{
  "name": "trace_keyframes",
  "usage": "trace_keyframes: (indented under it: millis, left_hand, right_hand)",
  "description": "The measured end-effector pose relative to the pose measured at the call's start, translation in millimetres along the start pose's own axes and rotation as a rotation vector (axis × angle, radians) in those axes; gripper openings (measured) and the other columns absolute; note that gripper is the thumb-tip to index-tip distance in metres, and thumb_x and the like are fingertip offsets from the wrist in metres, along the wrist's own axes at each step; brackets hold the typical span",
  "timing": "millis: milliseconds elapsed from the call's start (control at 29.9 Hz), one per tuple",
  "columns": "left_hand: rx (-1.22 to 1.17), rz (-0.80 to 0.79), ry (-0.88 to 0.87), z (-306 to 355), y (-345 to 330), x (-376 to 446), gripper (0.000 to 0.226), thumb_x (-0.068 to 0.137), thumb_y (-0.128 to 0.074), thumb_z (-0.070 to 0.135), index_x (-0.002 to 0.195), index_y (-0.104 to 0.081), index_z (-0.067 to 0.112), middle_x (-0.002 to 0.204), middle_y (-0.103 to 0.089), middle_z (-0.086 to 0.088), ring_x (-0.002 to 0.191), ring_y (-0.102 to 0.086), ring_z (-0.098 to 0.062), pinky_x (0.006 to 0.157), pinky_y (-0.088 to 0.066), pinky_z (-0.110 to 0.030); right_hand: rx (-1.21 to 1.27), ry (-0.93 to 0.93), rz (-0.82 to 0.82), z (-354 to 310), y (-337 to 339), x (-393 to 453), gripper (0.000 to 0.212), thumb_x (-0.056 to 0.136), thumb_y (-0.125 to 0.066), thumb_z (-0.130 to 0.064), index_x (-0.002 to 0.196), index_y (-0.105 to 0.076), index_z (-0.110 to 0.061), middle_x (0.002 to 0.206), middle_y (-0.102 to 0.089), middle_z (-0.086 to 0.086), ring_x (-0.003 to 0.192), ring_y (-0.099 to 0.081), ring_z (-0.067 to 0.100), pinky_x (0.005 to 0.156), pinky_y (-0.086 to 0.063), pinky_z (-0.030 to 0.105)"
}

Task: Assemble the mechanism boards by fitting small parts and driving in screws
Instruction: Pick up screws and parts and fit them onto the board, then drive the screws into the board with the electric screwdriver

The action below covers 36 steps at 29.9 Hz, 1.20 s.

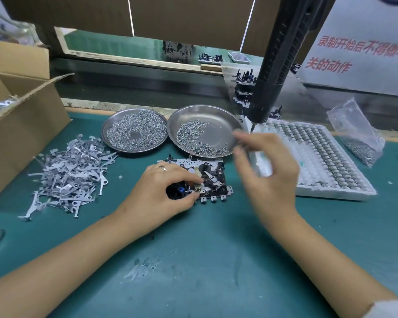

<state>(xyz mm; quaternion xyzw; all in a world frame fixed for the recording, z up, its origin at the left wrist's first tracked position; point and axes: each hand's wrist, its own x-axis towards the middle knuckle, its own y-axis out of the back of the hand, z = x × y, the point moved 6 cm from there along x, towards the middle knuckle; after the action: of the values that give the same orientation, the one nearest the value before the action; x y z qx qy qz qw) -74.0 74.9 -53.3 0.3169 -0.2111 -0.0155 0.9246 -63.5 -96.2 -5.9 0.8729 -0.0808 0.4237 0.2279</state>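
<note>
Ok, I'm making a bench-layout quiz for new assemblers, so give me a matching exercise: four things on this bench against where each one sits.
Things:
1. Pile of grey metal levers
2. Mechanism board
3. White parts tray
4. Cardboard box

Places:
A. Far left edge of the bench
B. Right of the two steel dishes
C. Under the left hand
D. On the green mat, between box and board

Pairs: 1-D, 2-C, 3-B, 4-A
</note>
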Motion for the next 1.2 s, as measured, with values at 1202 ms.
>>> trace_keyframes:
  millis: [1202]
  left_hand:
    - [-0.001, 0.070, -0.015, 1.6, 2.9, 0.4, 0.021, 0.066, -0.083, 0.005, 0.086, -0.077, 0.010, 0.079, -0.063, 0.014, 0.083, -0.059, -0.016, 0.082, -0.043, -0.023]
  right_hand:
    - [0.826, -0.317, 0.126, -32.6, -44.7, 45.3, 0.015, 0.086, -0.058, -0.005, 0.088, -0.043, -0.002, 0.054, -0.045, 0.009, 0.036, -0.045, 0.021, 0.041, -0.038, 0.025]
